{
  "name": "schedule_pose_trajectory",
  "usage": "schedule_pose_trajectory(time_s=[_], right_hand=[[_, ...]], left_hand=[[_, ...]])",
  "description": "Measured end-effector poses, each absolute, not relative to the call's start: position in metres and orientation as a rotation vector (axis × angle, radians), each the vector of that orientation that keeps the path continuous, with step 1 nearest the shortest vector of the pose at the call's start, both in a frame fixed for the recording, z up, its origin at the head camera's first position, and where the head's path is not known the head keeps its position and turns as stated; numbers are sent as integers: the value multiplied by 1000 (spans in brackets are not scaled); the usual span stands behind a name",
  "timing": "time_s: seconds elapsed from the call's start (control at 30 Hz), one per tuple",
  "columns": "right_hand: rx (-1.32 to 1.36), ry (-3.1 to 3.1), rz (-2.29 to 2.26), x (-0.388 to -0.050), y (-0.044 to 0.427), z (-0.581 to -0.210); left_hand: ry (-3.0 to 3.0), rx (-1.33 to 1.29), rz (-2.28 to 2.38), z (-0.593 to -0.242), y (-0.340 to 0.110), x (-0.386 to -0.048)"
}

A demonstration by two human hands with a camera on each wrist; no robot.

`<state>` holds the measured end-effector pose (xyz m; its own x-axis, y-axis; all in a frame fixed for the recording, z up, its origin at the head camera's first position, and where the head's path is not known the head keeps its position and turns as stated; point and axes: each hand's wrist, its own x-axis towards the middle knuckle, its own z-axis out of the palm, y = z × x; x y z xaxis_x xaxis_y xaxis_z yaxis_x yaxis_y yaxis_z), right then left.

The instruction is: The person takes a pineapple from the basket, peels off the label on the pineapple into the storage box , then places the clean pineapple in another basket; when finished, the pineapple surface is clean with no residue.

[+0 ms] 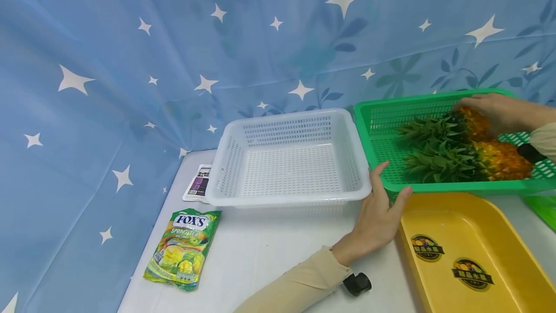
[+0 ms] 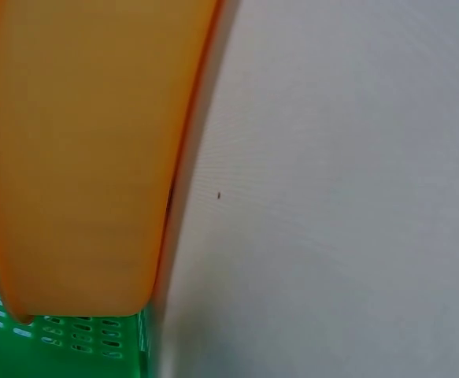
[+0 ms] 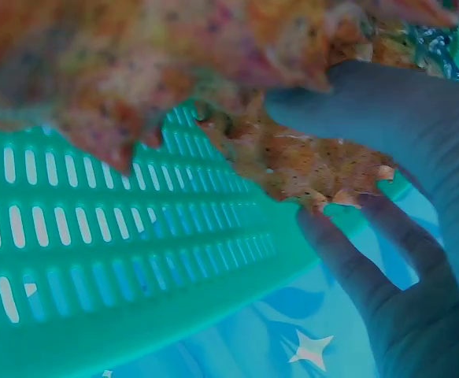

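Two pineapples lie side by side in the green basket in the head view, leafy crowns pointing left. My right hand grips the far pineapple by its orange body; the near pineapple lies just below that wrist. In the right wrist view, the thumb and fingers of the right hand curl round the fruit's body. My left hand, thumb and forefinger spread, is at the adjoining corners of the white basket and green basket, holding nothing. The left wrist view does not show it.
A yellow tray with round stickers stands in front of the green basket. To the left lie a green Fox's candy bag and a white-and-purple packet, partly behind the white basket. A starry blue curtain hangs behind the table.
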<state>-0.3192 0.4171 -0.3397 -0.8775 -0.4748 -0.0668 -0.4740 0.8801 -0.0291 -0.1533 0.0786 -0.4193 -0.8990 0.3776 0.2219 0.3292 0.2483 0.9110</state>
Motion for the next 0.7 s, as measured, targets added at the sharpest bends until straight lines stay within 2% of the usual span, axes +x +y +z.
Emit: schedule_pose_trajectory(time_s=[0.43,0.7], right_hand=[[-669,3020,46,-299,419,-329],[-765,3091,123,-280,381,-299]], left_hand=[[2394,684,1794,-416,81,-147],[2397,584,1827,-414,83,-147]])
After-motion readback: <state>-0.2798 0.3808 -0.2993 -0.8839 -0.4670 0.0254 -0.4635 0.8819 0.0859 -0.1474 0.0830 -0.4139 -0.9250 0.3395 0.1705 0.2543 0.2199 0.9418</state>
